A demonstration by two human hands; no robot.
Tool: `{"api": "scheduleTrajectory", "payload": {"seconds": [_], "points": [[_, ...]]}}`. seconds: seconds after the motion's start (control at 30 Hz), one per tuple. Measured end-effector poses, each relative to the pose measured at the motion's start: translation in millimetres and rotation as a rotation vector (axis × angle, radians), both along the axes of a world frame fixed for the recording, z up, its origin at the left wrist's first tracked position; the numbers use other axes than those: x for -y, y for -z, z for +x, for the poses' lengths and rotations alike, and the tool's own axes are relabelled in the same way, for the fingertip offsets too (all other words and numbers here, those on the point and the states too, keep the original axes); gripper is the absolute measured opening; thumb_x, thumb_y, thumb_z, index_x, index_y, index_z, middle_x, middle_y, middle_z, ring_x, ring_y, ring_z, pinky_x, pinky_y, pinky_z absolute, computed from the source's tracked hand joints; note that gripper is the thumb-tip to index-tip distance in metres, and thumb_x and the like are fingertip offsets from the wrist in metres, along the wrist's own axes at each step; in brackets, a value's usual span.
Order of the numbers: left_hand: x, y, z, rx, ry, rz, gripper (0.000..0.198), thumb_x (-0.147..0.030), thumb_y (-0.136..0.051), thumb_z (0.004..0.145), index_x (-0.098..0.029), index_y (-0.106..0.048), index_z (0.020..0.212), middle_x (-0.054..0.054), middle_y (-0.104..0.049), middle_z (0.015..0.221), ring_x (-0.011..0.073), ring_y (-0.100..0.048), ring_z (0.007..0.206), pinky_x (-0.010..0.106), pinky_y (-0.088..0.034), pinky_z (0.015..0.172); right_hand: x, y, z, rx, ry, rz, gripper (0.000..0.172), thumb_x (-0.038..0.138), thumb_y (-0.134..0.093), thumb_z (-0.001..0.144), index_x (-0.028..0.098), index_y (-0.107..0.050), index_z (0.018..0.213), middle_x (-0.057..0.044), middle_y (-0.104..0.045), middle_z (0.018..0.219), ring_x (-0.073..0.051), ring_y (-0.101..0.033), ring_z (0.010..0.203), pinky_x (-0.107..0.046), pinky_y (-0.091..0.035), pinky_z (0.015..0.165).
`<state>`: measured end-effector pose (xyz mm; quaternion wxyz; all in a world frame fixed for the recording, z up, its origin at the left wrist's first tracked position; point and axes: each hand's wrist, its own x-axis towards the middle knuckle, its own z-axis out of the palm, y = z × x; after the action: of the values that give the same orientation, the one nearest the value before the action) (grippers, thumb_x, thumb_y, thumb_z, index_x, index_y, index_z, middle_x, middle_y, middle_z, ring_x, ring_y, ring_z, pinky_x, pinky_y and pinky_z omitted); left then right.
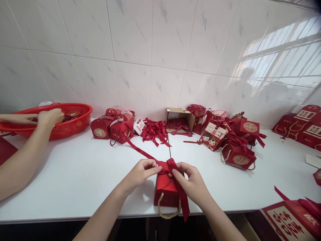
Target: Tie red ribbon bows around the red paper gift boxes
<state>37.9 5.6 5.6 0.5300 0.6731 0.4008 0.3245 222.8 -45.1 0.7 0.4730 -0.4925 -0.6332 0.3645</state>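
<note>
A red gift box [167, 197] with a twisted rope handle [168, 216] stands at the table's front edge, between my hands. Red ribbon [184, 197] crosses its top, with a loop standing up and one tail hanging down the right front. My left hand [140, 172] pinches the ribbon at the left of the lid. My right hand [192, 180] pinches the ribbon by the loop, thumb and fingers closed. Another length of ribbon runs from near my left fingertips back towards the boxes behind.
A co-worker's hands [50, 118] reach into a red plastic basket [82, 115] at left. Red boxes [100, 127], loose ribbons [155, 130] and a cardboard box [192, 120] line the wall. Ribboned boxes [240, 157] pile up at right. A larger red box [306, 217] sits front right.
</note>
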Motion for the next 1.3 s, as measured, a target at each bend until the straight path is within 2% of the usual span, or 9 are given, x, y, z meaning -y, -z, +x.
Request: {"api": "scheduleTrajectory", "payload": {"seconds": [0.13, 0.23, 0.37, 0.57, 0.67, 0.8, 0.93, 1.13, 1.3], "points": [[9, -14.4, 0, 0.062, 0.000, -0.001, 0.037, -0.037, -0.060, 0.080, -0.016, -0.047, 0.053, -0.006, -0.033, 0.051, 0.0079, -0.026, 0.051, 0.022, -0.024, 0.048, -1, 5.3, -12, 0.171, 0.166, 0.080, 0.020, 0.028, -0.051, 0.083, 0.017, -0.067, 0.079, -0.004, -0.066, 0.069, -0.017, -0.055, 0.064, -0.028, -0.043, 0.061], [17, -29.1, 6, 0.082, 0.023, 0.035, 0.032, -0.036, -0.062, 0.078, -0.015, -0.057, 0.054, -0.004, -0.041, 0.051, 0.0083, -0.033, 0.052, 0.022, -0.029, 0.050, -1, 6.4, -17, 0.258, 0.235, 0.104, 0.018, 0.027, -0.052, 0.081, 0.018, -0.066, 0.076, -0.004, -0.064, 0.069, -0.017, -0.054, 0.063, -0.028, -0.042, 0.060], [20, -48.1, 16, 0.080, 0.032, 0.089, 0.029, -0.037, -0.061, 0.079, -0.015, -0.064, 0.060, 0.000, -0.053, 0.057, 0.0105, -0.043, 0.056, 0.023, -0.037, 0.053, -1, 4.7, -17, 0.300, 0.227, 0.156, 0.015, 0.022, -0.051, 0.080, 0.019, -0.064, 0.073, -0.002, -0.062, 0.064, -0.016, -0.054, 0.061, -0.027, -0.041, 0.060], [17, -69.2, 33, 0.035, 0.081, 0.167, 0.035, -0.038, -0.059, 0.080, -0.016, -0.060, 0.053, -0.002, -0.050, 0.050, 0.0091, -0.042, 0.048, 0.022, -0.035, 0.046, 2, 3.0, -16, 0.281, 0.176, 0.212, 0.015, 0.016, -0.050, 0.077, 0.019, -0.064, 0.075, -0.003, -0.065, 0.069, -0.017, -0.056, 0.064, -0.027, -0.041, 0.059], [8, -72.6, 44, 0.010, 0.110, 0.170, 0.029, -0.042, -0.057, 0.081, -0.016, -0.069, 0.073, -0.003, -0.049, 0.052, 0.0091, -0.042, 0.047, 0.022, -0.035, 0.045, 3, 4.4, -17, 0.253, 0.169, 0.229, 0.011, 0.022, -0.054, 0.078, 0.019, -0.061, 0.071, -0.003, -0.063, 0.066, -0.017, -0.055, 0.062, -0.027, -0.040, 0.057], [-13, -62.8, 52, -0.031, 0.132, 0.219, 0.040, -0.047, -0.055, 0.082, -0.017, -0.065, 0.107, -0.003, -0.052, 0.060, 0.0117, -0.050, 0.059, 0.024, -0.042, 0.058, 0, 6.9, -16, 0.259, 0.204, 0.215, 0.031, 0.034, -0.049, 0.086, 0.019, -0.055, 0.060, -0.003, -0.059, 0.060, -0.016, -0.050, 0.057, -0.028, -0.037, 0.057], [-20, -41.3, 36, -0.019, -0.055, 0.285, 0.036, -0.050, -0.051, 0.085, -0.018, -0.064, 0.095, 0.001, -0.060, 0.080, 0.0141, -0.053, 0.075, 0.026, -0.044, 0.069, -1, 8.9, -11, 0.212, 0.170, 0.183, 0.033, 0.033, -0.045, 0.089, 0.019, -0.057, 0.062, -0.003, -0.059, 0.063, -0.016, -0.052, 0.061, -0.028, -0.038, 0.060], [-2, -7.9, 12, -0.086, 0.002, 0.300, 0.032, -0.038, -0.073, 0.070, -0.022, -0.072, 0.097, 0.007, -0.067, 0.106, 0.0226, -0.058, 0.100, 0.035, -0.044, 0.093, -2, 11.0, -7, 0.210, 0.125, 0.232, 0.036, 0.031, -0.045, 0.089, 0.020, -0.047, 0.054, 0.001, -0.051, 0.055, -0.015, -0.047, 0.061, -0.028, -0.037, 0.063], [3, 7.6, 20, 0.001, -0.110, 0.312, 0.013, -0.030, -0.070, 0.074, -0.020, -0.075, 0.079, 0.007, -0.071, 0.088, 0.0214, -0.064, 0.089, 0.033, -0.049, 0.085, -2, 12.1, -9, 0.132, 0.173, 0.164, 0.033, 0.033, -0.048, 0.087, 0.019, -0.053, 0.057, 0.000, -0.055, 0.056, -0.015, -0.048, 0.060, -0.028, -0.038, 0.060]]}}
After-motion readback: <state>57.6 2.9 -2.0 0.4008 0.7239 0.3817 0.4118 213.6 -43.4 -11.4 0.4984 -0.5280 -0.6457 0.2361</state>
